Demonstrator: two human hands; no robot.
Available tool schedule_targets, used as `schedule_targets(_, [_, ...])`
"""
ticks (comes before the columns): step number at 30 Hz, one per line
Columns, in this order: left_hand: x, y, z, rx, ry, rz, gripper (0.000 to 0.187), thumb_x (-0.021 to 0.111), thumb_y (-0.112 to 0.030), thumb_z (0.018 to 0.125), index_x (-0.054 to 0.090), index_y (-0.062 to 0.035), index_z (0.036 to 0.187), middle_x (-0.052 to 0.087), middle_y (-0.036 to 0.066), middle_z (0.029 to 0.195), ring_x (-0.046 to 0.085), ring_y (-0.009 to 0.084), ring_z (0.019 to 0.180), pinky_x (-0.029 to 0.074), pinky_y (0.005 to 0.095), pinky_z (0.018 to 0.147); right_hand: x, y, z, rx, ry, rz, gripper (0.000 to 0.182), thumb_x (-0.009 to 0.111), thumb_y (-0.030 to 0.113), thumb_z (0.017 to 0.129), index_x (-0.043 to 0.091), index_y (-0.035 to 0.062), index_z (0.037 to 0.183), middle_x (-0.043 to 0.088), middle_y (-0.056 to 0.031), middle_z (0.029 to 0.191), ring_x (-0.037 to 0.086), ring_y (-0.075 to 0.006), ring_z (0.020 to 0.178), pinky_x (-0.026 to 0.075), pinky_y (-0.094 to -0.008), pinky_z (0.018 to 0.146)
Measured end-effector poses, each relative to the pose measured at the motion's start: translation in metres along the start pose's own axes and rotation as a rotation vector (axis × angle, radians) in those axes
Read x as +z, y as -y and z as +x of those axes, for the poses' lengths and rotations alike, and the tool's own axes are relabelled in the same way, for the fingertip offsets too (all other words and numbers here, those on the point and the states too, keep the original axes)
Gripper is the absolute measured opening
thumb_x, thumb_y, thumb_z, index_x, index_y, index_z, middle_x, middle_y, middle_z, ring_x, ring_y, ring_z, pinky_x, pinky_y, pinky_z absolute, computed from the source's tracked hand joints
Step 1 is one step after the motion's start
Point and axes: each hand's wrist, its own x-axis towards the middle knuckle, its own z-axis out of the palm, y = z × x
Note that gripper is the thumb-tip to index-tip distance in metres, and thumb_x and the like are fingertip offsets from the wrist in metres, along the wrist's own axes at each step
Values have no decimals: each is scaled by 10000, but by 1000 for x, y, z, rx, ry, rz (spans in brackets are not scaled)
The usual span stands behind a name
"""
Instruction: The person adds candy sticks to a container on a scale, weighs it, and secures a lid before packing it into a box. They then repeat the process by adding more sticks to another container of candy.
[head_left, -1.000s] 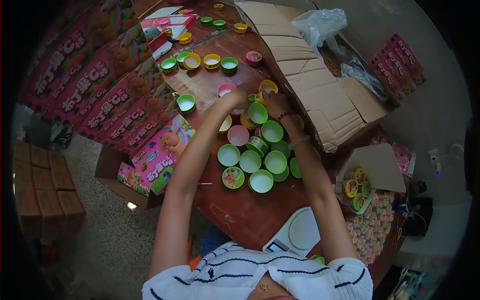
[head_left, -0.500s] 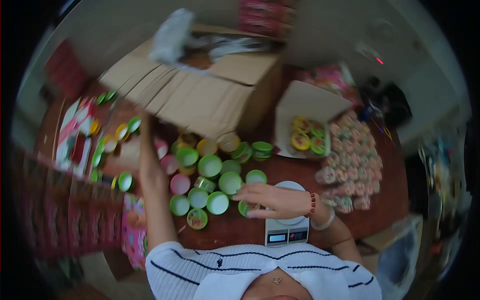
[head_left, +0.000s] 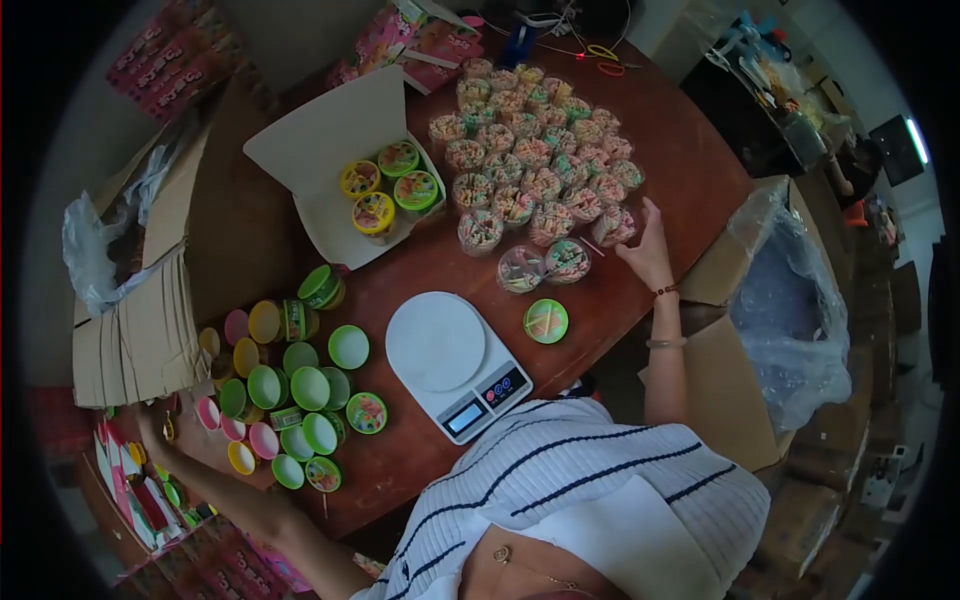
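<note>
My right hand [head_left: 648, 250] is at the near right edge of a cluster of clear cups filled with small coloured sticks. Its fingers are apart, with the thumb and fingertips beside a filled cup [head_left: 612, 226]. My left arm stretches far left, and my left hand [head_left: 148, 425] is beside the lower edge of a big cardboard box [head_left: 140, 350], its fingers hidden. Between my arms are a white digital scale [head_left: 437, 340], several green, pink and yellow cups [head_left: 310, 388], and a small green tub [head_left: 546, 321] with pale sticks.
An open white carton [head_left: 330, 215] holds yellow and green lidded tubs [head_left: 373, 212]. Orange-handled scissors [head_left: 608, 58] lie at the far edge. To the right stands an open box [head_left: 700, 375] lined with clear plastic [head_left: 780, 310]. Pink printed boxes [head_left: 225, 560] stand at lower left.
The view has swung to the right. My right hand has moved from beside the scale to the filled clear cups. My left arm still reaches toward the left, by the cardboard box.
</note>
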Motion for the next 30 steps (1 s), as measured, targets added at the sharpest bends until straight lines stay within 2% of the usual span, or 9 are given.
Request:
schedule_targets(3, [-50,-25,-71,38,72,-67,653,800,-473,863,604,-8,1278,721,169,1110,702,290,972,537,409,861,9,20,-8,225,29,303,811,879,116,766,459,29,1454,621,-219,1377,627,-314,1276,523,-405,1045])
schedule_targets(7, [-106,-59,-199,-11,202,-168,619,791,-369,908,565,-4,1355,695,151,1200,665,256,1093,515,391,958,-31,88,-39,29,-232,219,649,902,80,744,584,29,1308,692,-150,1229,690,-243,1117,555,-374,970])
schedule_targets(9, [-122,-84,-263,59,217,-371,597,784,-277,927,538,3,1393,666,150,1264,637,238,1150,498,381,996,-45,125,-52,-94,-147,412,617,907,56,732,613,37,1274,696,-135,1193,694,-239,1080,558,-371,959])
schedule_targets(12, [-136,-171,-338,231,278,-760,653,792,-188,853,512,8,1409,646,128,1266,624,203,1149,484,365,1015,-32,185,-70,-206,332,564,647,915,40,727,599,28,1291,655,-99,1245,654,-183,1155,543,-345,1009])
schedule_targets(16, [-121,-242,-346,533,437,-619,771,871,-200,697,531,0,1359,666,148,1211,671,264,1112,522,380,977,54,227,-102,-418,586,641,689,939,143,705,593,44,1292,670,-154,1193,682,-310,1103,559,-410,963])
schedule_targets(20, [-87,-261,-367,590,394,-581,754,897,-264,719,539,-19,1335,693,174,1140,698,321,1078,541,399,948,74,229,-115,-401,657,668,748,930,162,722,545,22,1348,650,-201,1262,660,-380,1167,552,-433,999])
schedule_targets(21, [-81,-264,-375,499,518,-554,728,893,-260,749,538,-17,1336,685,188,1196,693,324,1114,541,400,956,72,221,-112,-413,658,645,836,943,133,730,503,4,1429,655,-188,1332,663,-293,1242,535,-391,1073])
schedule_targets(24, [-19,-252,-390,498,735,-708,768,898,-238,758,528,-5,1389,630,211,1347,661,332,1222,518,401,1039,47,200,-99,-319,605,720,729,862,-25,789,518,-20,1432,641,-180,1364,638,-275,1283,524,-404,1105])
schedule_targets(30, [23,-255,-385,464,473,-656,706,863,-191,785,542,-30,1392,623,214,1321,626,397,1225,515,429,1041,24,157,-80,-101,396,687,393,678,-43,969,582,-45,1350,664,-142,1288,661,-198,1178,540,-340,1035])
